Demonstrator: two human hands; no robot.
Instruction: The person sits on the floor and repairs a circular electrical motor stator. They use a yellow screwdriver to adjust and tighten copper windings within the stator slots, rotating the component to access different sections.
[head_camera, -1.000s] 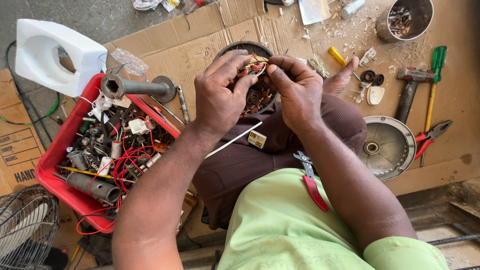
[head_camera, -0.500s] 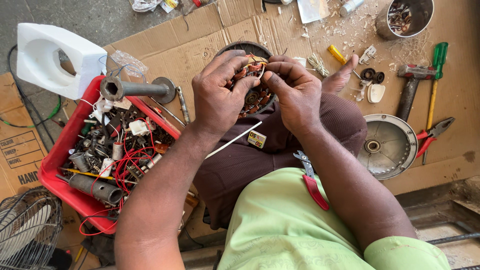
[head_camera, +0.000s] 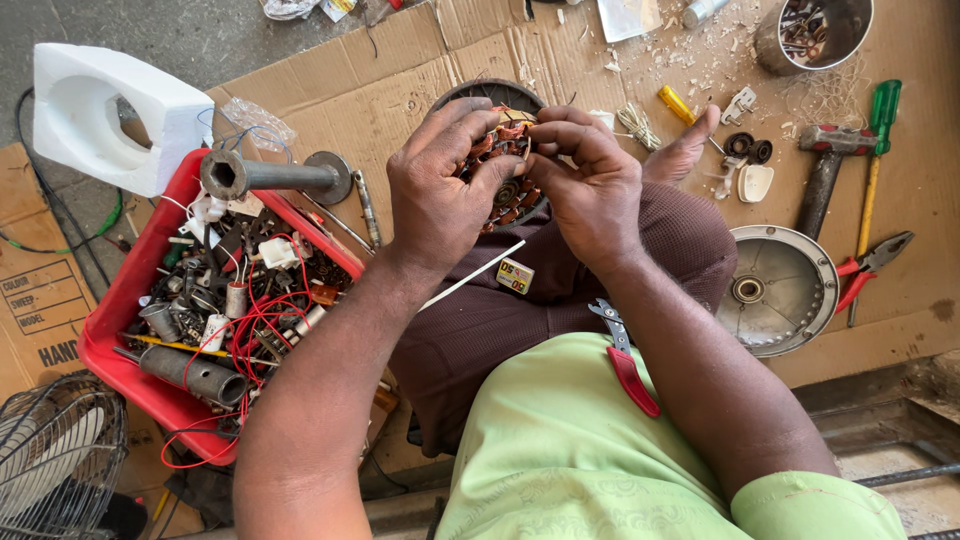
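The motor stator (head_camera: 505, 175) — a round core wound with copper-coloured coils — sits on the person's raised knee, above the cardboard sheet (head_camera: 400, 70) spread on the floor, and is caught between both hands. The left hand (head_camera: 440, 185) comes in from the lower left with its forearm angled up, fingers curled over the left side of the windings and the thumb pressing at the lower edge. The right hand (head_camera: 590, 185) meets it from the other side, fingers bent and pinching at the top of the coils, fingertips nearly touching those of the left. Both hands are closed on the stator, so only its middle and upper rim show between them.

Just left of the left forearm lies a red tray (head_camera: 110, 340) of wires and parts — a red-handled cutter (head_camera: 625, 355) rests on the lap.
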